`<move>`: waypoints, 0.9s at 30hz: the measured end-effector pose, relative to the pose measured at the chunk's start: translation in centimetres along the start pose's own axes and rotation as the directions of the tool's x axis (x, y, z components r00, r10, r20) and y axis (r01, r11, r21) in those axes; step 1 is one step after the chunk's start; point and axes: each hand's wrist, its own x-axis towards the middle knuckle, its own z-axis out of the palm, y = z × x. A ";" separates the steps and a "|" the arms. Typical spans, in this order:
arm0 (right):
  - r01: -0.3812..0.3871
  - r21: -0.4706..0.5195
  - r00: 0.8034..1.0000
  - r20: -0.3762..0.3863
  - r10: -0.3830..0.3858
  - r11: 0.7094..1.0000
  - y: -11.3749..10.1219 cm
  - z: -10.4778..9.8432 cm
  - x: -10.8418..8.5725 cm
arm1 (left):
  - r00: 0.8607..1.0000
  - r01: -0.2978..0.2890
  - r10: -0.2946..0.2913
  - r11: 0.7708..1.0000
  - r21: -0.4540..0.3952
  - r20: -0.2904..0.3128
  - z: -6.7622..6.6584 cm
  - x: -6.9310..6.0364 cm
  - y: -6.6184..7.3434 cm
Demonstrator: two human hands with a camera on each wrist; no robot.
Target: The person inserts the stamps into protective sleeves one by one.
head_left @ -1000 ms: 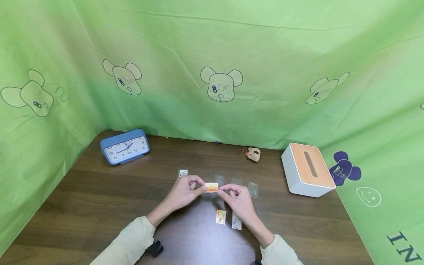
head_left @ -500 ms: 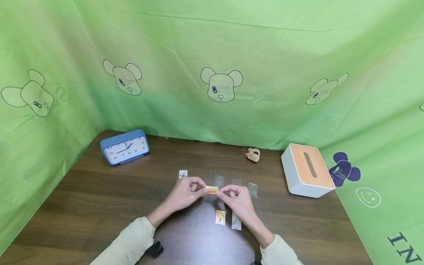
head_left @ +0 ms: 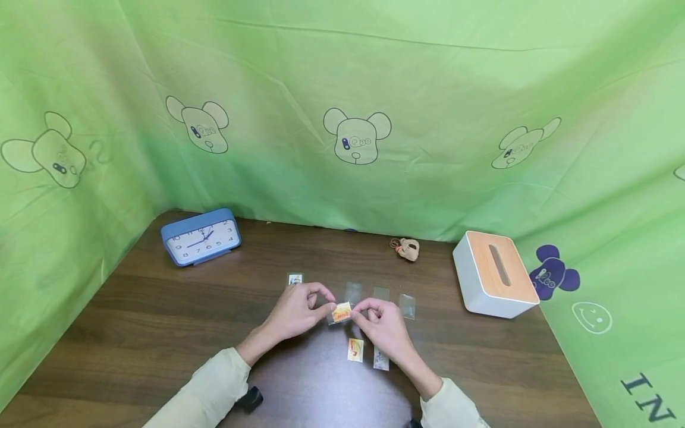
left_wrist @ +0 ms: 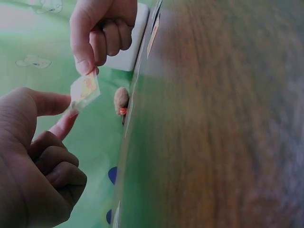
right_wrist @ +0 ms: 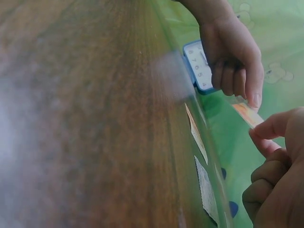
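A blue clock (head_left: pixel 202 238) stands well to the left of the held card (head_left: pixel 341 312) and farther back. Nearer, left of the held card and a little behind it, a sleeved card (head_left: pixel 295 279) lies flat, its lower edge close to the left hand (head_left: pixel 293 312). That hand's thumb and forefinger pinch the left end of the held card and the clear sleeve (left_wrist: pixel 86 101) around it; the other fingers curl in.

The held card itself is up off the table, tilted between both hands — the step underway looks like working it into that sleeve, though how deep it sits I can't tell.

Just behind the held card and to its right lie a first flat sleeve (head_left: pixel 353 292), a second flat sleeve (head_left: pixel 382 293) and a third flat sleeve (head_left: pixel 407 306). In front and to the right are an orange card (head_left: pixel 355 350) and a grey card (head_left: pixel 381 359). The right hand (head_left: pixel 386 327) pinches the held card's right end between thumb and forefinger, remaining fingers folded.

The next move probably calls for the left pinch keeping the sleeve steady — light enough not to crease anything — while the right pushes gently inward.
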 end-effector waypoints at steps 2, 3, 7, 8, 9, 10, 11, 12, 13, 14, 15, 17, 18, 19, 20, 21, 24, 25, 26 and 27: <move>0.010 -0.012 1.000 0.009 -0.010 1.000 0.0 0.0 -0.1 | 1.000 -0.001 0.001 1.000 0.007 -0.001 0.0 0.0 0.1; 0.013 -0.010 1.000 0.010 -0.013 1.000 0.0 0.0 -0.1 | 1.000 -0.004 0.004 1.000 0.012 -0.001 -0.1 -0.1 0.2; 0.012 0.009 1.000 0.000 -0.012 1.000 0.0 -0.1 -0.2 | 1.000 -0.014 0.013 1.000 0.026 0.010 -0.1 -0.2 0.3; 0.011 0.016 1.000 -0.005 -0.011 1.000 0.0 -0.1 -0.2 | 1.000 -0.017 0.017 0.999 0.027 0.016 -0.1 -0.2 0.3; 0.011 0.023 1.000 -0.009 -0.010 1.000 0.0 -0.2 -0.1 | 0.999 -0.023 0.022 0.999 0.028 0.024 -0.1 -0.2 0.2; 0.011 0.031 1.000 -0.012 -0.011 0.999 0.0 -0.2 -0.1 | 0.999 -0.027 0.026 0.999 0.030 0.033 -0.1 -0.2 0.2; 0.012 0.036 1.000 -0.014 -0.012 0.999 0.0 -0.3 -0.1 | 0.999 -0.031 0.030 0.999 0.031 0.042 -0.1 -0.1 0.1; 0.016 0.044 1.000 -0.016 -0.016 0.999 0.0 -0.3 -0.1 | 0.998 -0.036 0.034 0.999 0.032 0.050 0.0 -0.1 0.0; 0.019 0.052 1.000 -0.017 -0.018 0.998 0.0 -0.3 0.0 | 0.998 -0.039 0.038 0.999 0.030 0.058 0.0 -0.1 0.0; 0.021 0.059 1.000 -0.018 -0.020 0.998 0.0 -0.4 0.0 | 0.997 -0.043 0.041 0.999 0.026 0.064 -0.1 -0.1 -0.1; 0.022 0.067 1.000 -0.021 -0.021 0.998 0.1 -0.4 0.0 | 0.997 -0.046 0.044 0.999 0.023 0.064 -0.1 -0.1 -0.1; 0.020 0.075 0.999 -0.034 -0.018 0.997 0.2 -0.5 0.0 | 0.997 -0.047 0.046 0.999 0.015 0.055 -0.1 -0.1 -0.3; 0.019 0.079 0.999 -0.044 -0.016 0.997 0.2 -0.6 0.0 | 0.998 -0.046 0.045 0.999 0.005 0.047 -0.2 -0.1 -0.4; 0.018 0.083 0.998 -0.057 -0.013 0.996 0.3 -0.6 0.0 | 0.999 -0.041 0.041 0.999 -0.006 0.036 -0.3 -0.1 -0.5; 0.016 0.088 0.997 -0.070 -0.010 0.996 0.3 -0.7 0.0 | 0.999 -0.035 0.035 0.999 -0.019 0.022 -0.3 -0.1 -0.6; 0.014 0.090 0.997 -0.081 -0.006 0.996 0.4 -0.8 0.0 | 1.000 -0.028 0.029 0.999 -0.029 0.005 -0.4 0.0 -0.9; 0.010 0.098 0.994 -0.107 0.000 0.995 0.5 -1.0 0.0 | 0.997 -0.040 0.036 0.998 -0.055 -0.069 -0.5 0.1 -1.8; 0.010 0.100 0.994 -0.113 0.002 0.995 0.5 -1.0 0.0 | 0.992 -0.066 0.061 0.997 -0.040 -0.114 -0.2 0.3 -2.7; 0.009 0.100 0.993 -0.116 0.002 0.995 0.5 -1.1 0.0 | 0.984 -0.083 0.080 0.996 -0.013 -0.158 -0.1 0.5 -3.5; 0.009 0.098 0.993 -0.119 0.003 0.995 0.5 -1.1 0.0 | 0.976 -0.090 0.090 0.996 0.009 -0.200 0.0 0.6 -4.0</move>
